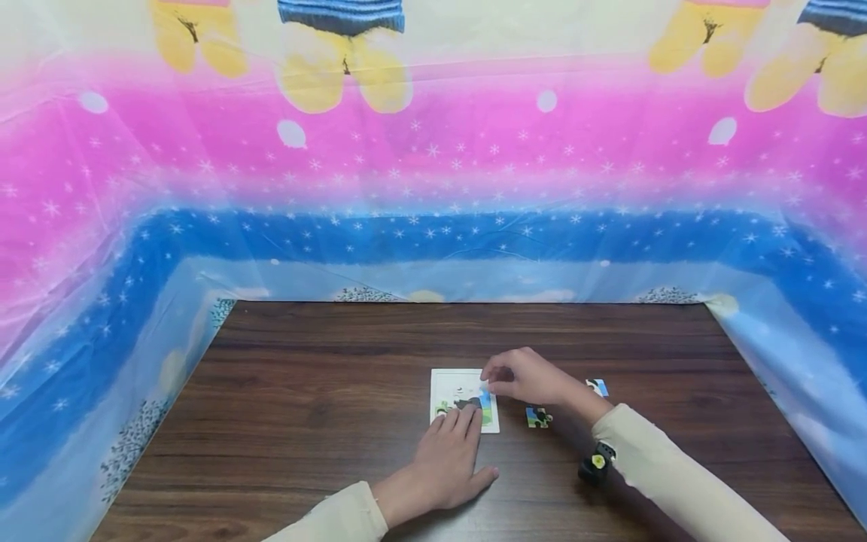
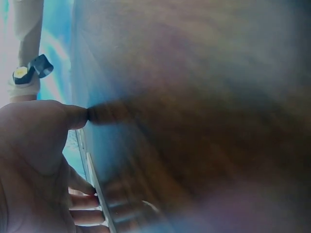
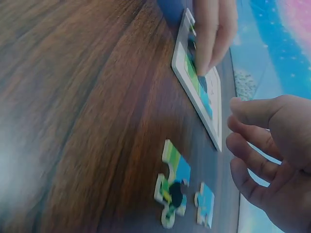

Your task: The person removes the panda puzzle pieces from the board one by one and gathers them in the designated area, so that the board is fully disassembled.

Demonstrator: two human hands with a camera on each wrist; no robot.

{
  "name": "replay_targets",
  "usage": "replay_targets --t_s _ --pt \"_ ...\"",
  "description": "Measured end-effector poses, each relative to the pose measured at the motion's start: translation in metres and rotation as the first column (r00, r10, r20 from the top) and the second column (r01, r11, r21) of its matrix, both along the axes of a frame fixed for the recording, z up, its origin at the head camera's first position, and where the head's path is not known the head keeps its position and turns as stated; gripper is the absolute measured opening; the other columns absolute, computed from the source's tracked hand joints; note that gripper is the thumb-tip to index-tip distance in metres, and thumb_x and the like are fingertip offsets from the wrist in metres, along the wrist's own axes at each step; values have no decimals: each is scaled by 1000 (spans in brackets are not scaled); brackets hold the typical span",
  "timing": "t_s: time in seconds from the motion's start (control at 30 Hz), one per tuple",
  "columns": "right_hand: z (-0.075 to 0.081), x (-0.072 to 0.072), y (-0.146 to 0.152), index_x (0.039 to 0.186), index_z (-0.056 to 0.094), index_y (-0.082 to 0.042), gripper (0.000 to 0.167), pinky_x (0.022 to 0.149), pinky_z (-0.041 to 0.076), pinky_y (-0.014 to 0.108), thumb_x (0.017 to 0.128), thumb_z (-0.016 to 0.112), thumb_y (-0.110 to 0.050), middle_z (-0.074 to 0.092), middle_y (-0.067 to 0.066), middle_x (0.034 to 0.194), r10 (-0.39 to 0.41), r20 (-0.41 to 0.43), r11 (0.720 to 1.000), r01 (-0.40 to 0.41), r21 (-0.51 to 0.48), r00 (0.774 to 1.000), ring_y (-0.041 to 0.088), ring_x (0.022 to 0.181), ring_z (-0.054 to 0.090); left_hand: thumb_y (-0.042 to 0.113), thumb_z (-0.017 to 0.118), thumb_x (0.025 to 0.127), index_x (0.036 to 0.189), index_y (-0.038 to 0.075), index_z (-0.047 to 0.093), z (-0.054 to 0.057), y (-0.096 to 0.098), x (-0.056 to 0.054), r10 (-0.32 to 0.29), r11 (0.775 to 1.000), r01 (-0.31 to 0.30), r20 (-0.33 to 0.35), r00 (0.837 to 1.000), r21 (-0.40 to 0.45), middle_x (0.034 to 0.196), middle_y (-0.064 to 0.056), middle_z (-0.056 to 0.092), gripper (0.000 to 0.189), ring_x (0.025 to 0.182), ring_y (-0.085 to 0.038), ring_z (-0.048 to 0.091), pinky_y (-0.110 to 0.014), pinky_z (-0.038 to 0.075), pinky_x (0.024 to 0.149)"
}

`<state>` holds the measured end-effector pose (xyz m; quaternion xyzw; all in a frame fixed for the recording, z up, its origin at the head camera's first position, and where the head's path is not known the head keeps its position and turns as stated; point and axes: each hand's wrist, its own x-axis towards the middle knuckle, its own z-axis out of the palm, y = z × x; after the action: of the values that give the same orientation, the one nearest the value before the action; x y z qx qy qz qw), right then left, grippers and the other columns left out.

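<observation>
A small jigsaw puzzle in a white frame board (image 1: 447, 376) lies on the table, with green, blue and dark pieces fitted in its lower and right parts. My left hand (image 1: 447, 459) rests with straight fingers on the lower part of the puzzle, hiding some of it. Over the board's upper right edge hovers my right hand (image 1: 535, 376), its fingers loosely bent. No piece shows between thumb and fingers of that right hand (image 3: 272, 150) in the right wrist view.
Two loose jigsaw pieces lie right of the board: a green and blue piece with a dark patch (image 1: 539, 418), and a blue and white piece (image 1: 597, 387) near the right forearm. A patterned cloth (image 1: 433, 233) surrounds the dark wooden table (image 1: 305, 376).
</observation>
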<state>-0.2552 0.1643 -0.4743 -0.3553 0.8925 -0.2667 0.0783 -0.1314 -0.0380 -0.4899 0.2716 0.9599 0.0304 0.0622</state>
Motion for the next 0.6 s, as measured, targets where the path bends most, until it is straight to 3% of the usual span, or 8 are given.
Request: replay_targets --t_s 0.23,0.43,0.6 --pt "-5 -9 -19 107 77 -15 13 70 54 25 94 74 -14 72 -9 90 40 -9 999 -40 -2 999 2 76 62 69 48 96 157 4 37 3 2 0 1 998 -3 -42 999 -60 158 -10 41 89 141 -24 41 -41 38 116" --pt "-10 -17 -30 109 78 -14 15 74 55 25 97 71 -16 75 -6 98 91 4 996 -91 4 996 1 82 65 69 47 96 158 10 37 2 3 0 -3 997 -3 -75 997 -80 157 -7 42 87 140 -22 42 -40 39 114" --pt "-9 -19 -36 109 80 -14 15 73 55 25 97 72 -17 73 -6 97 131 5 991 -131 38 991 2 81 64 69 43 97 159 7 35 0 3 -1 -11 995 5 -70 997 -97 163 -8 36 88 142 -24 40 -41 38 114"
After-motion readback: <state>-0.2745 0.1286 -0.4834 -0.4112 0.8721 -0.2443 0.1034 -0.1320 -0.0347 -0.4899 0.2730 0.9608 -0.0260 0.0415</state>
